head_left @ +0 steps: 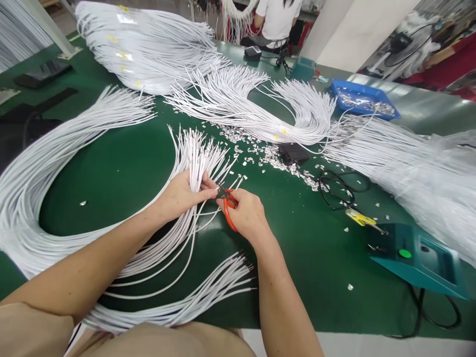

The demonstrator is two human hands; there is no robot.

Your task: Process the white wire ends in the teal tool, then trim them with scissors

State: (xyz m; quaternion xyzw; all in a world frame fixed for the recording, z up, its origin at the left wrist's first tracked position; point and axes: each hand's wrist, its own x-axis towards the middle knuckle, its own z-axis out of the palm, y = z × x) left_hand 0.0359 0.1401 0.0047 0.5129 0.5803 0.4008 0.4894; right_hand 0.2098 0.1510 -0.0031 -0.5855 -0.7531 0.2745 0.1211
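Green table (122, 168), left hand (182, 196) gripping white wires (195, 158), right hand (247, 215) holding orange snips (228, 206)

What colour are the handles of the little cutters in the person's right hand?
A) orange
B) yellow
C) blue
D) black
A: the right hand grips cutters with orange handles, their tip at the white wires that the left hand holds.

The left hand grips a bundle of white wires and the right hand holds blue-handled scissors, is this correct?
Not quite: the head view shows the scissors in the right hand have orange handles, not blue. The left hand does grip the white wires.
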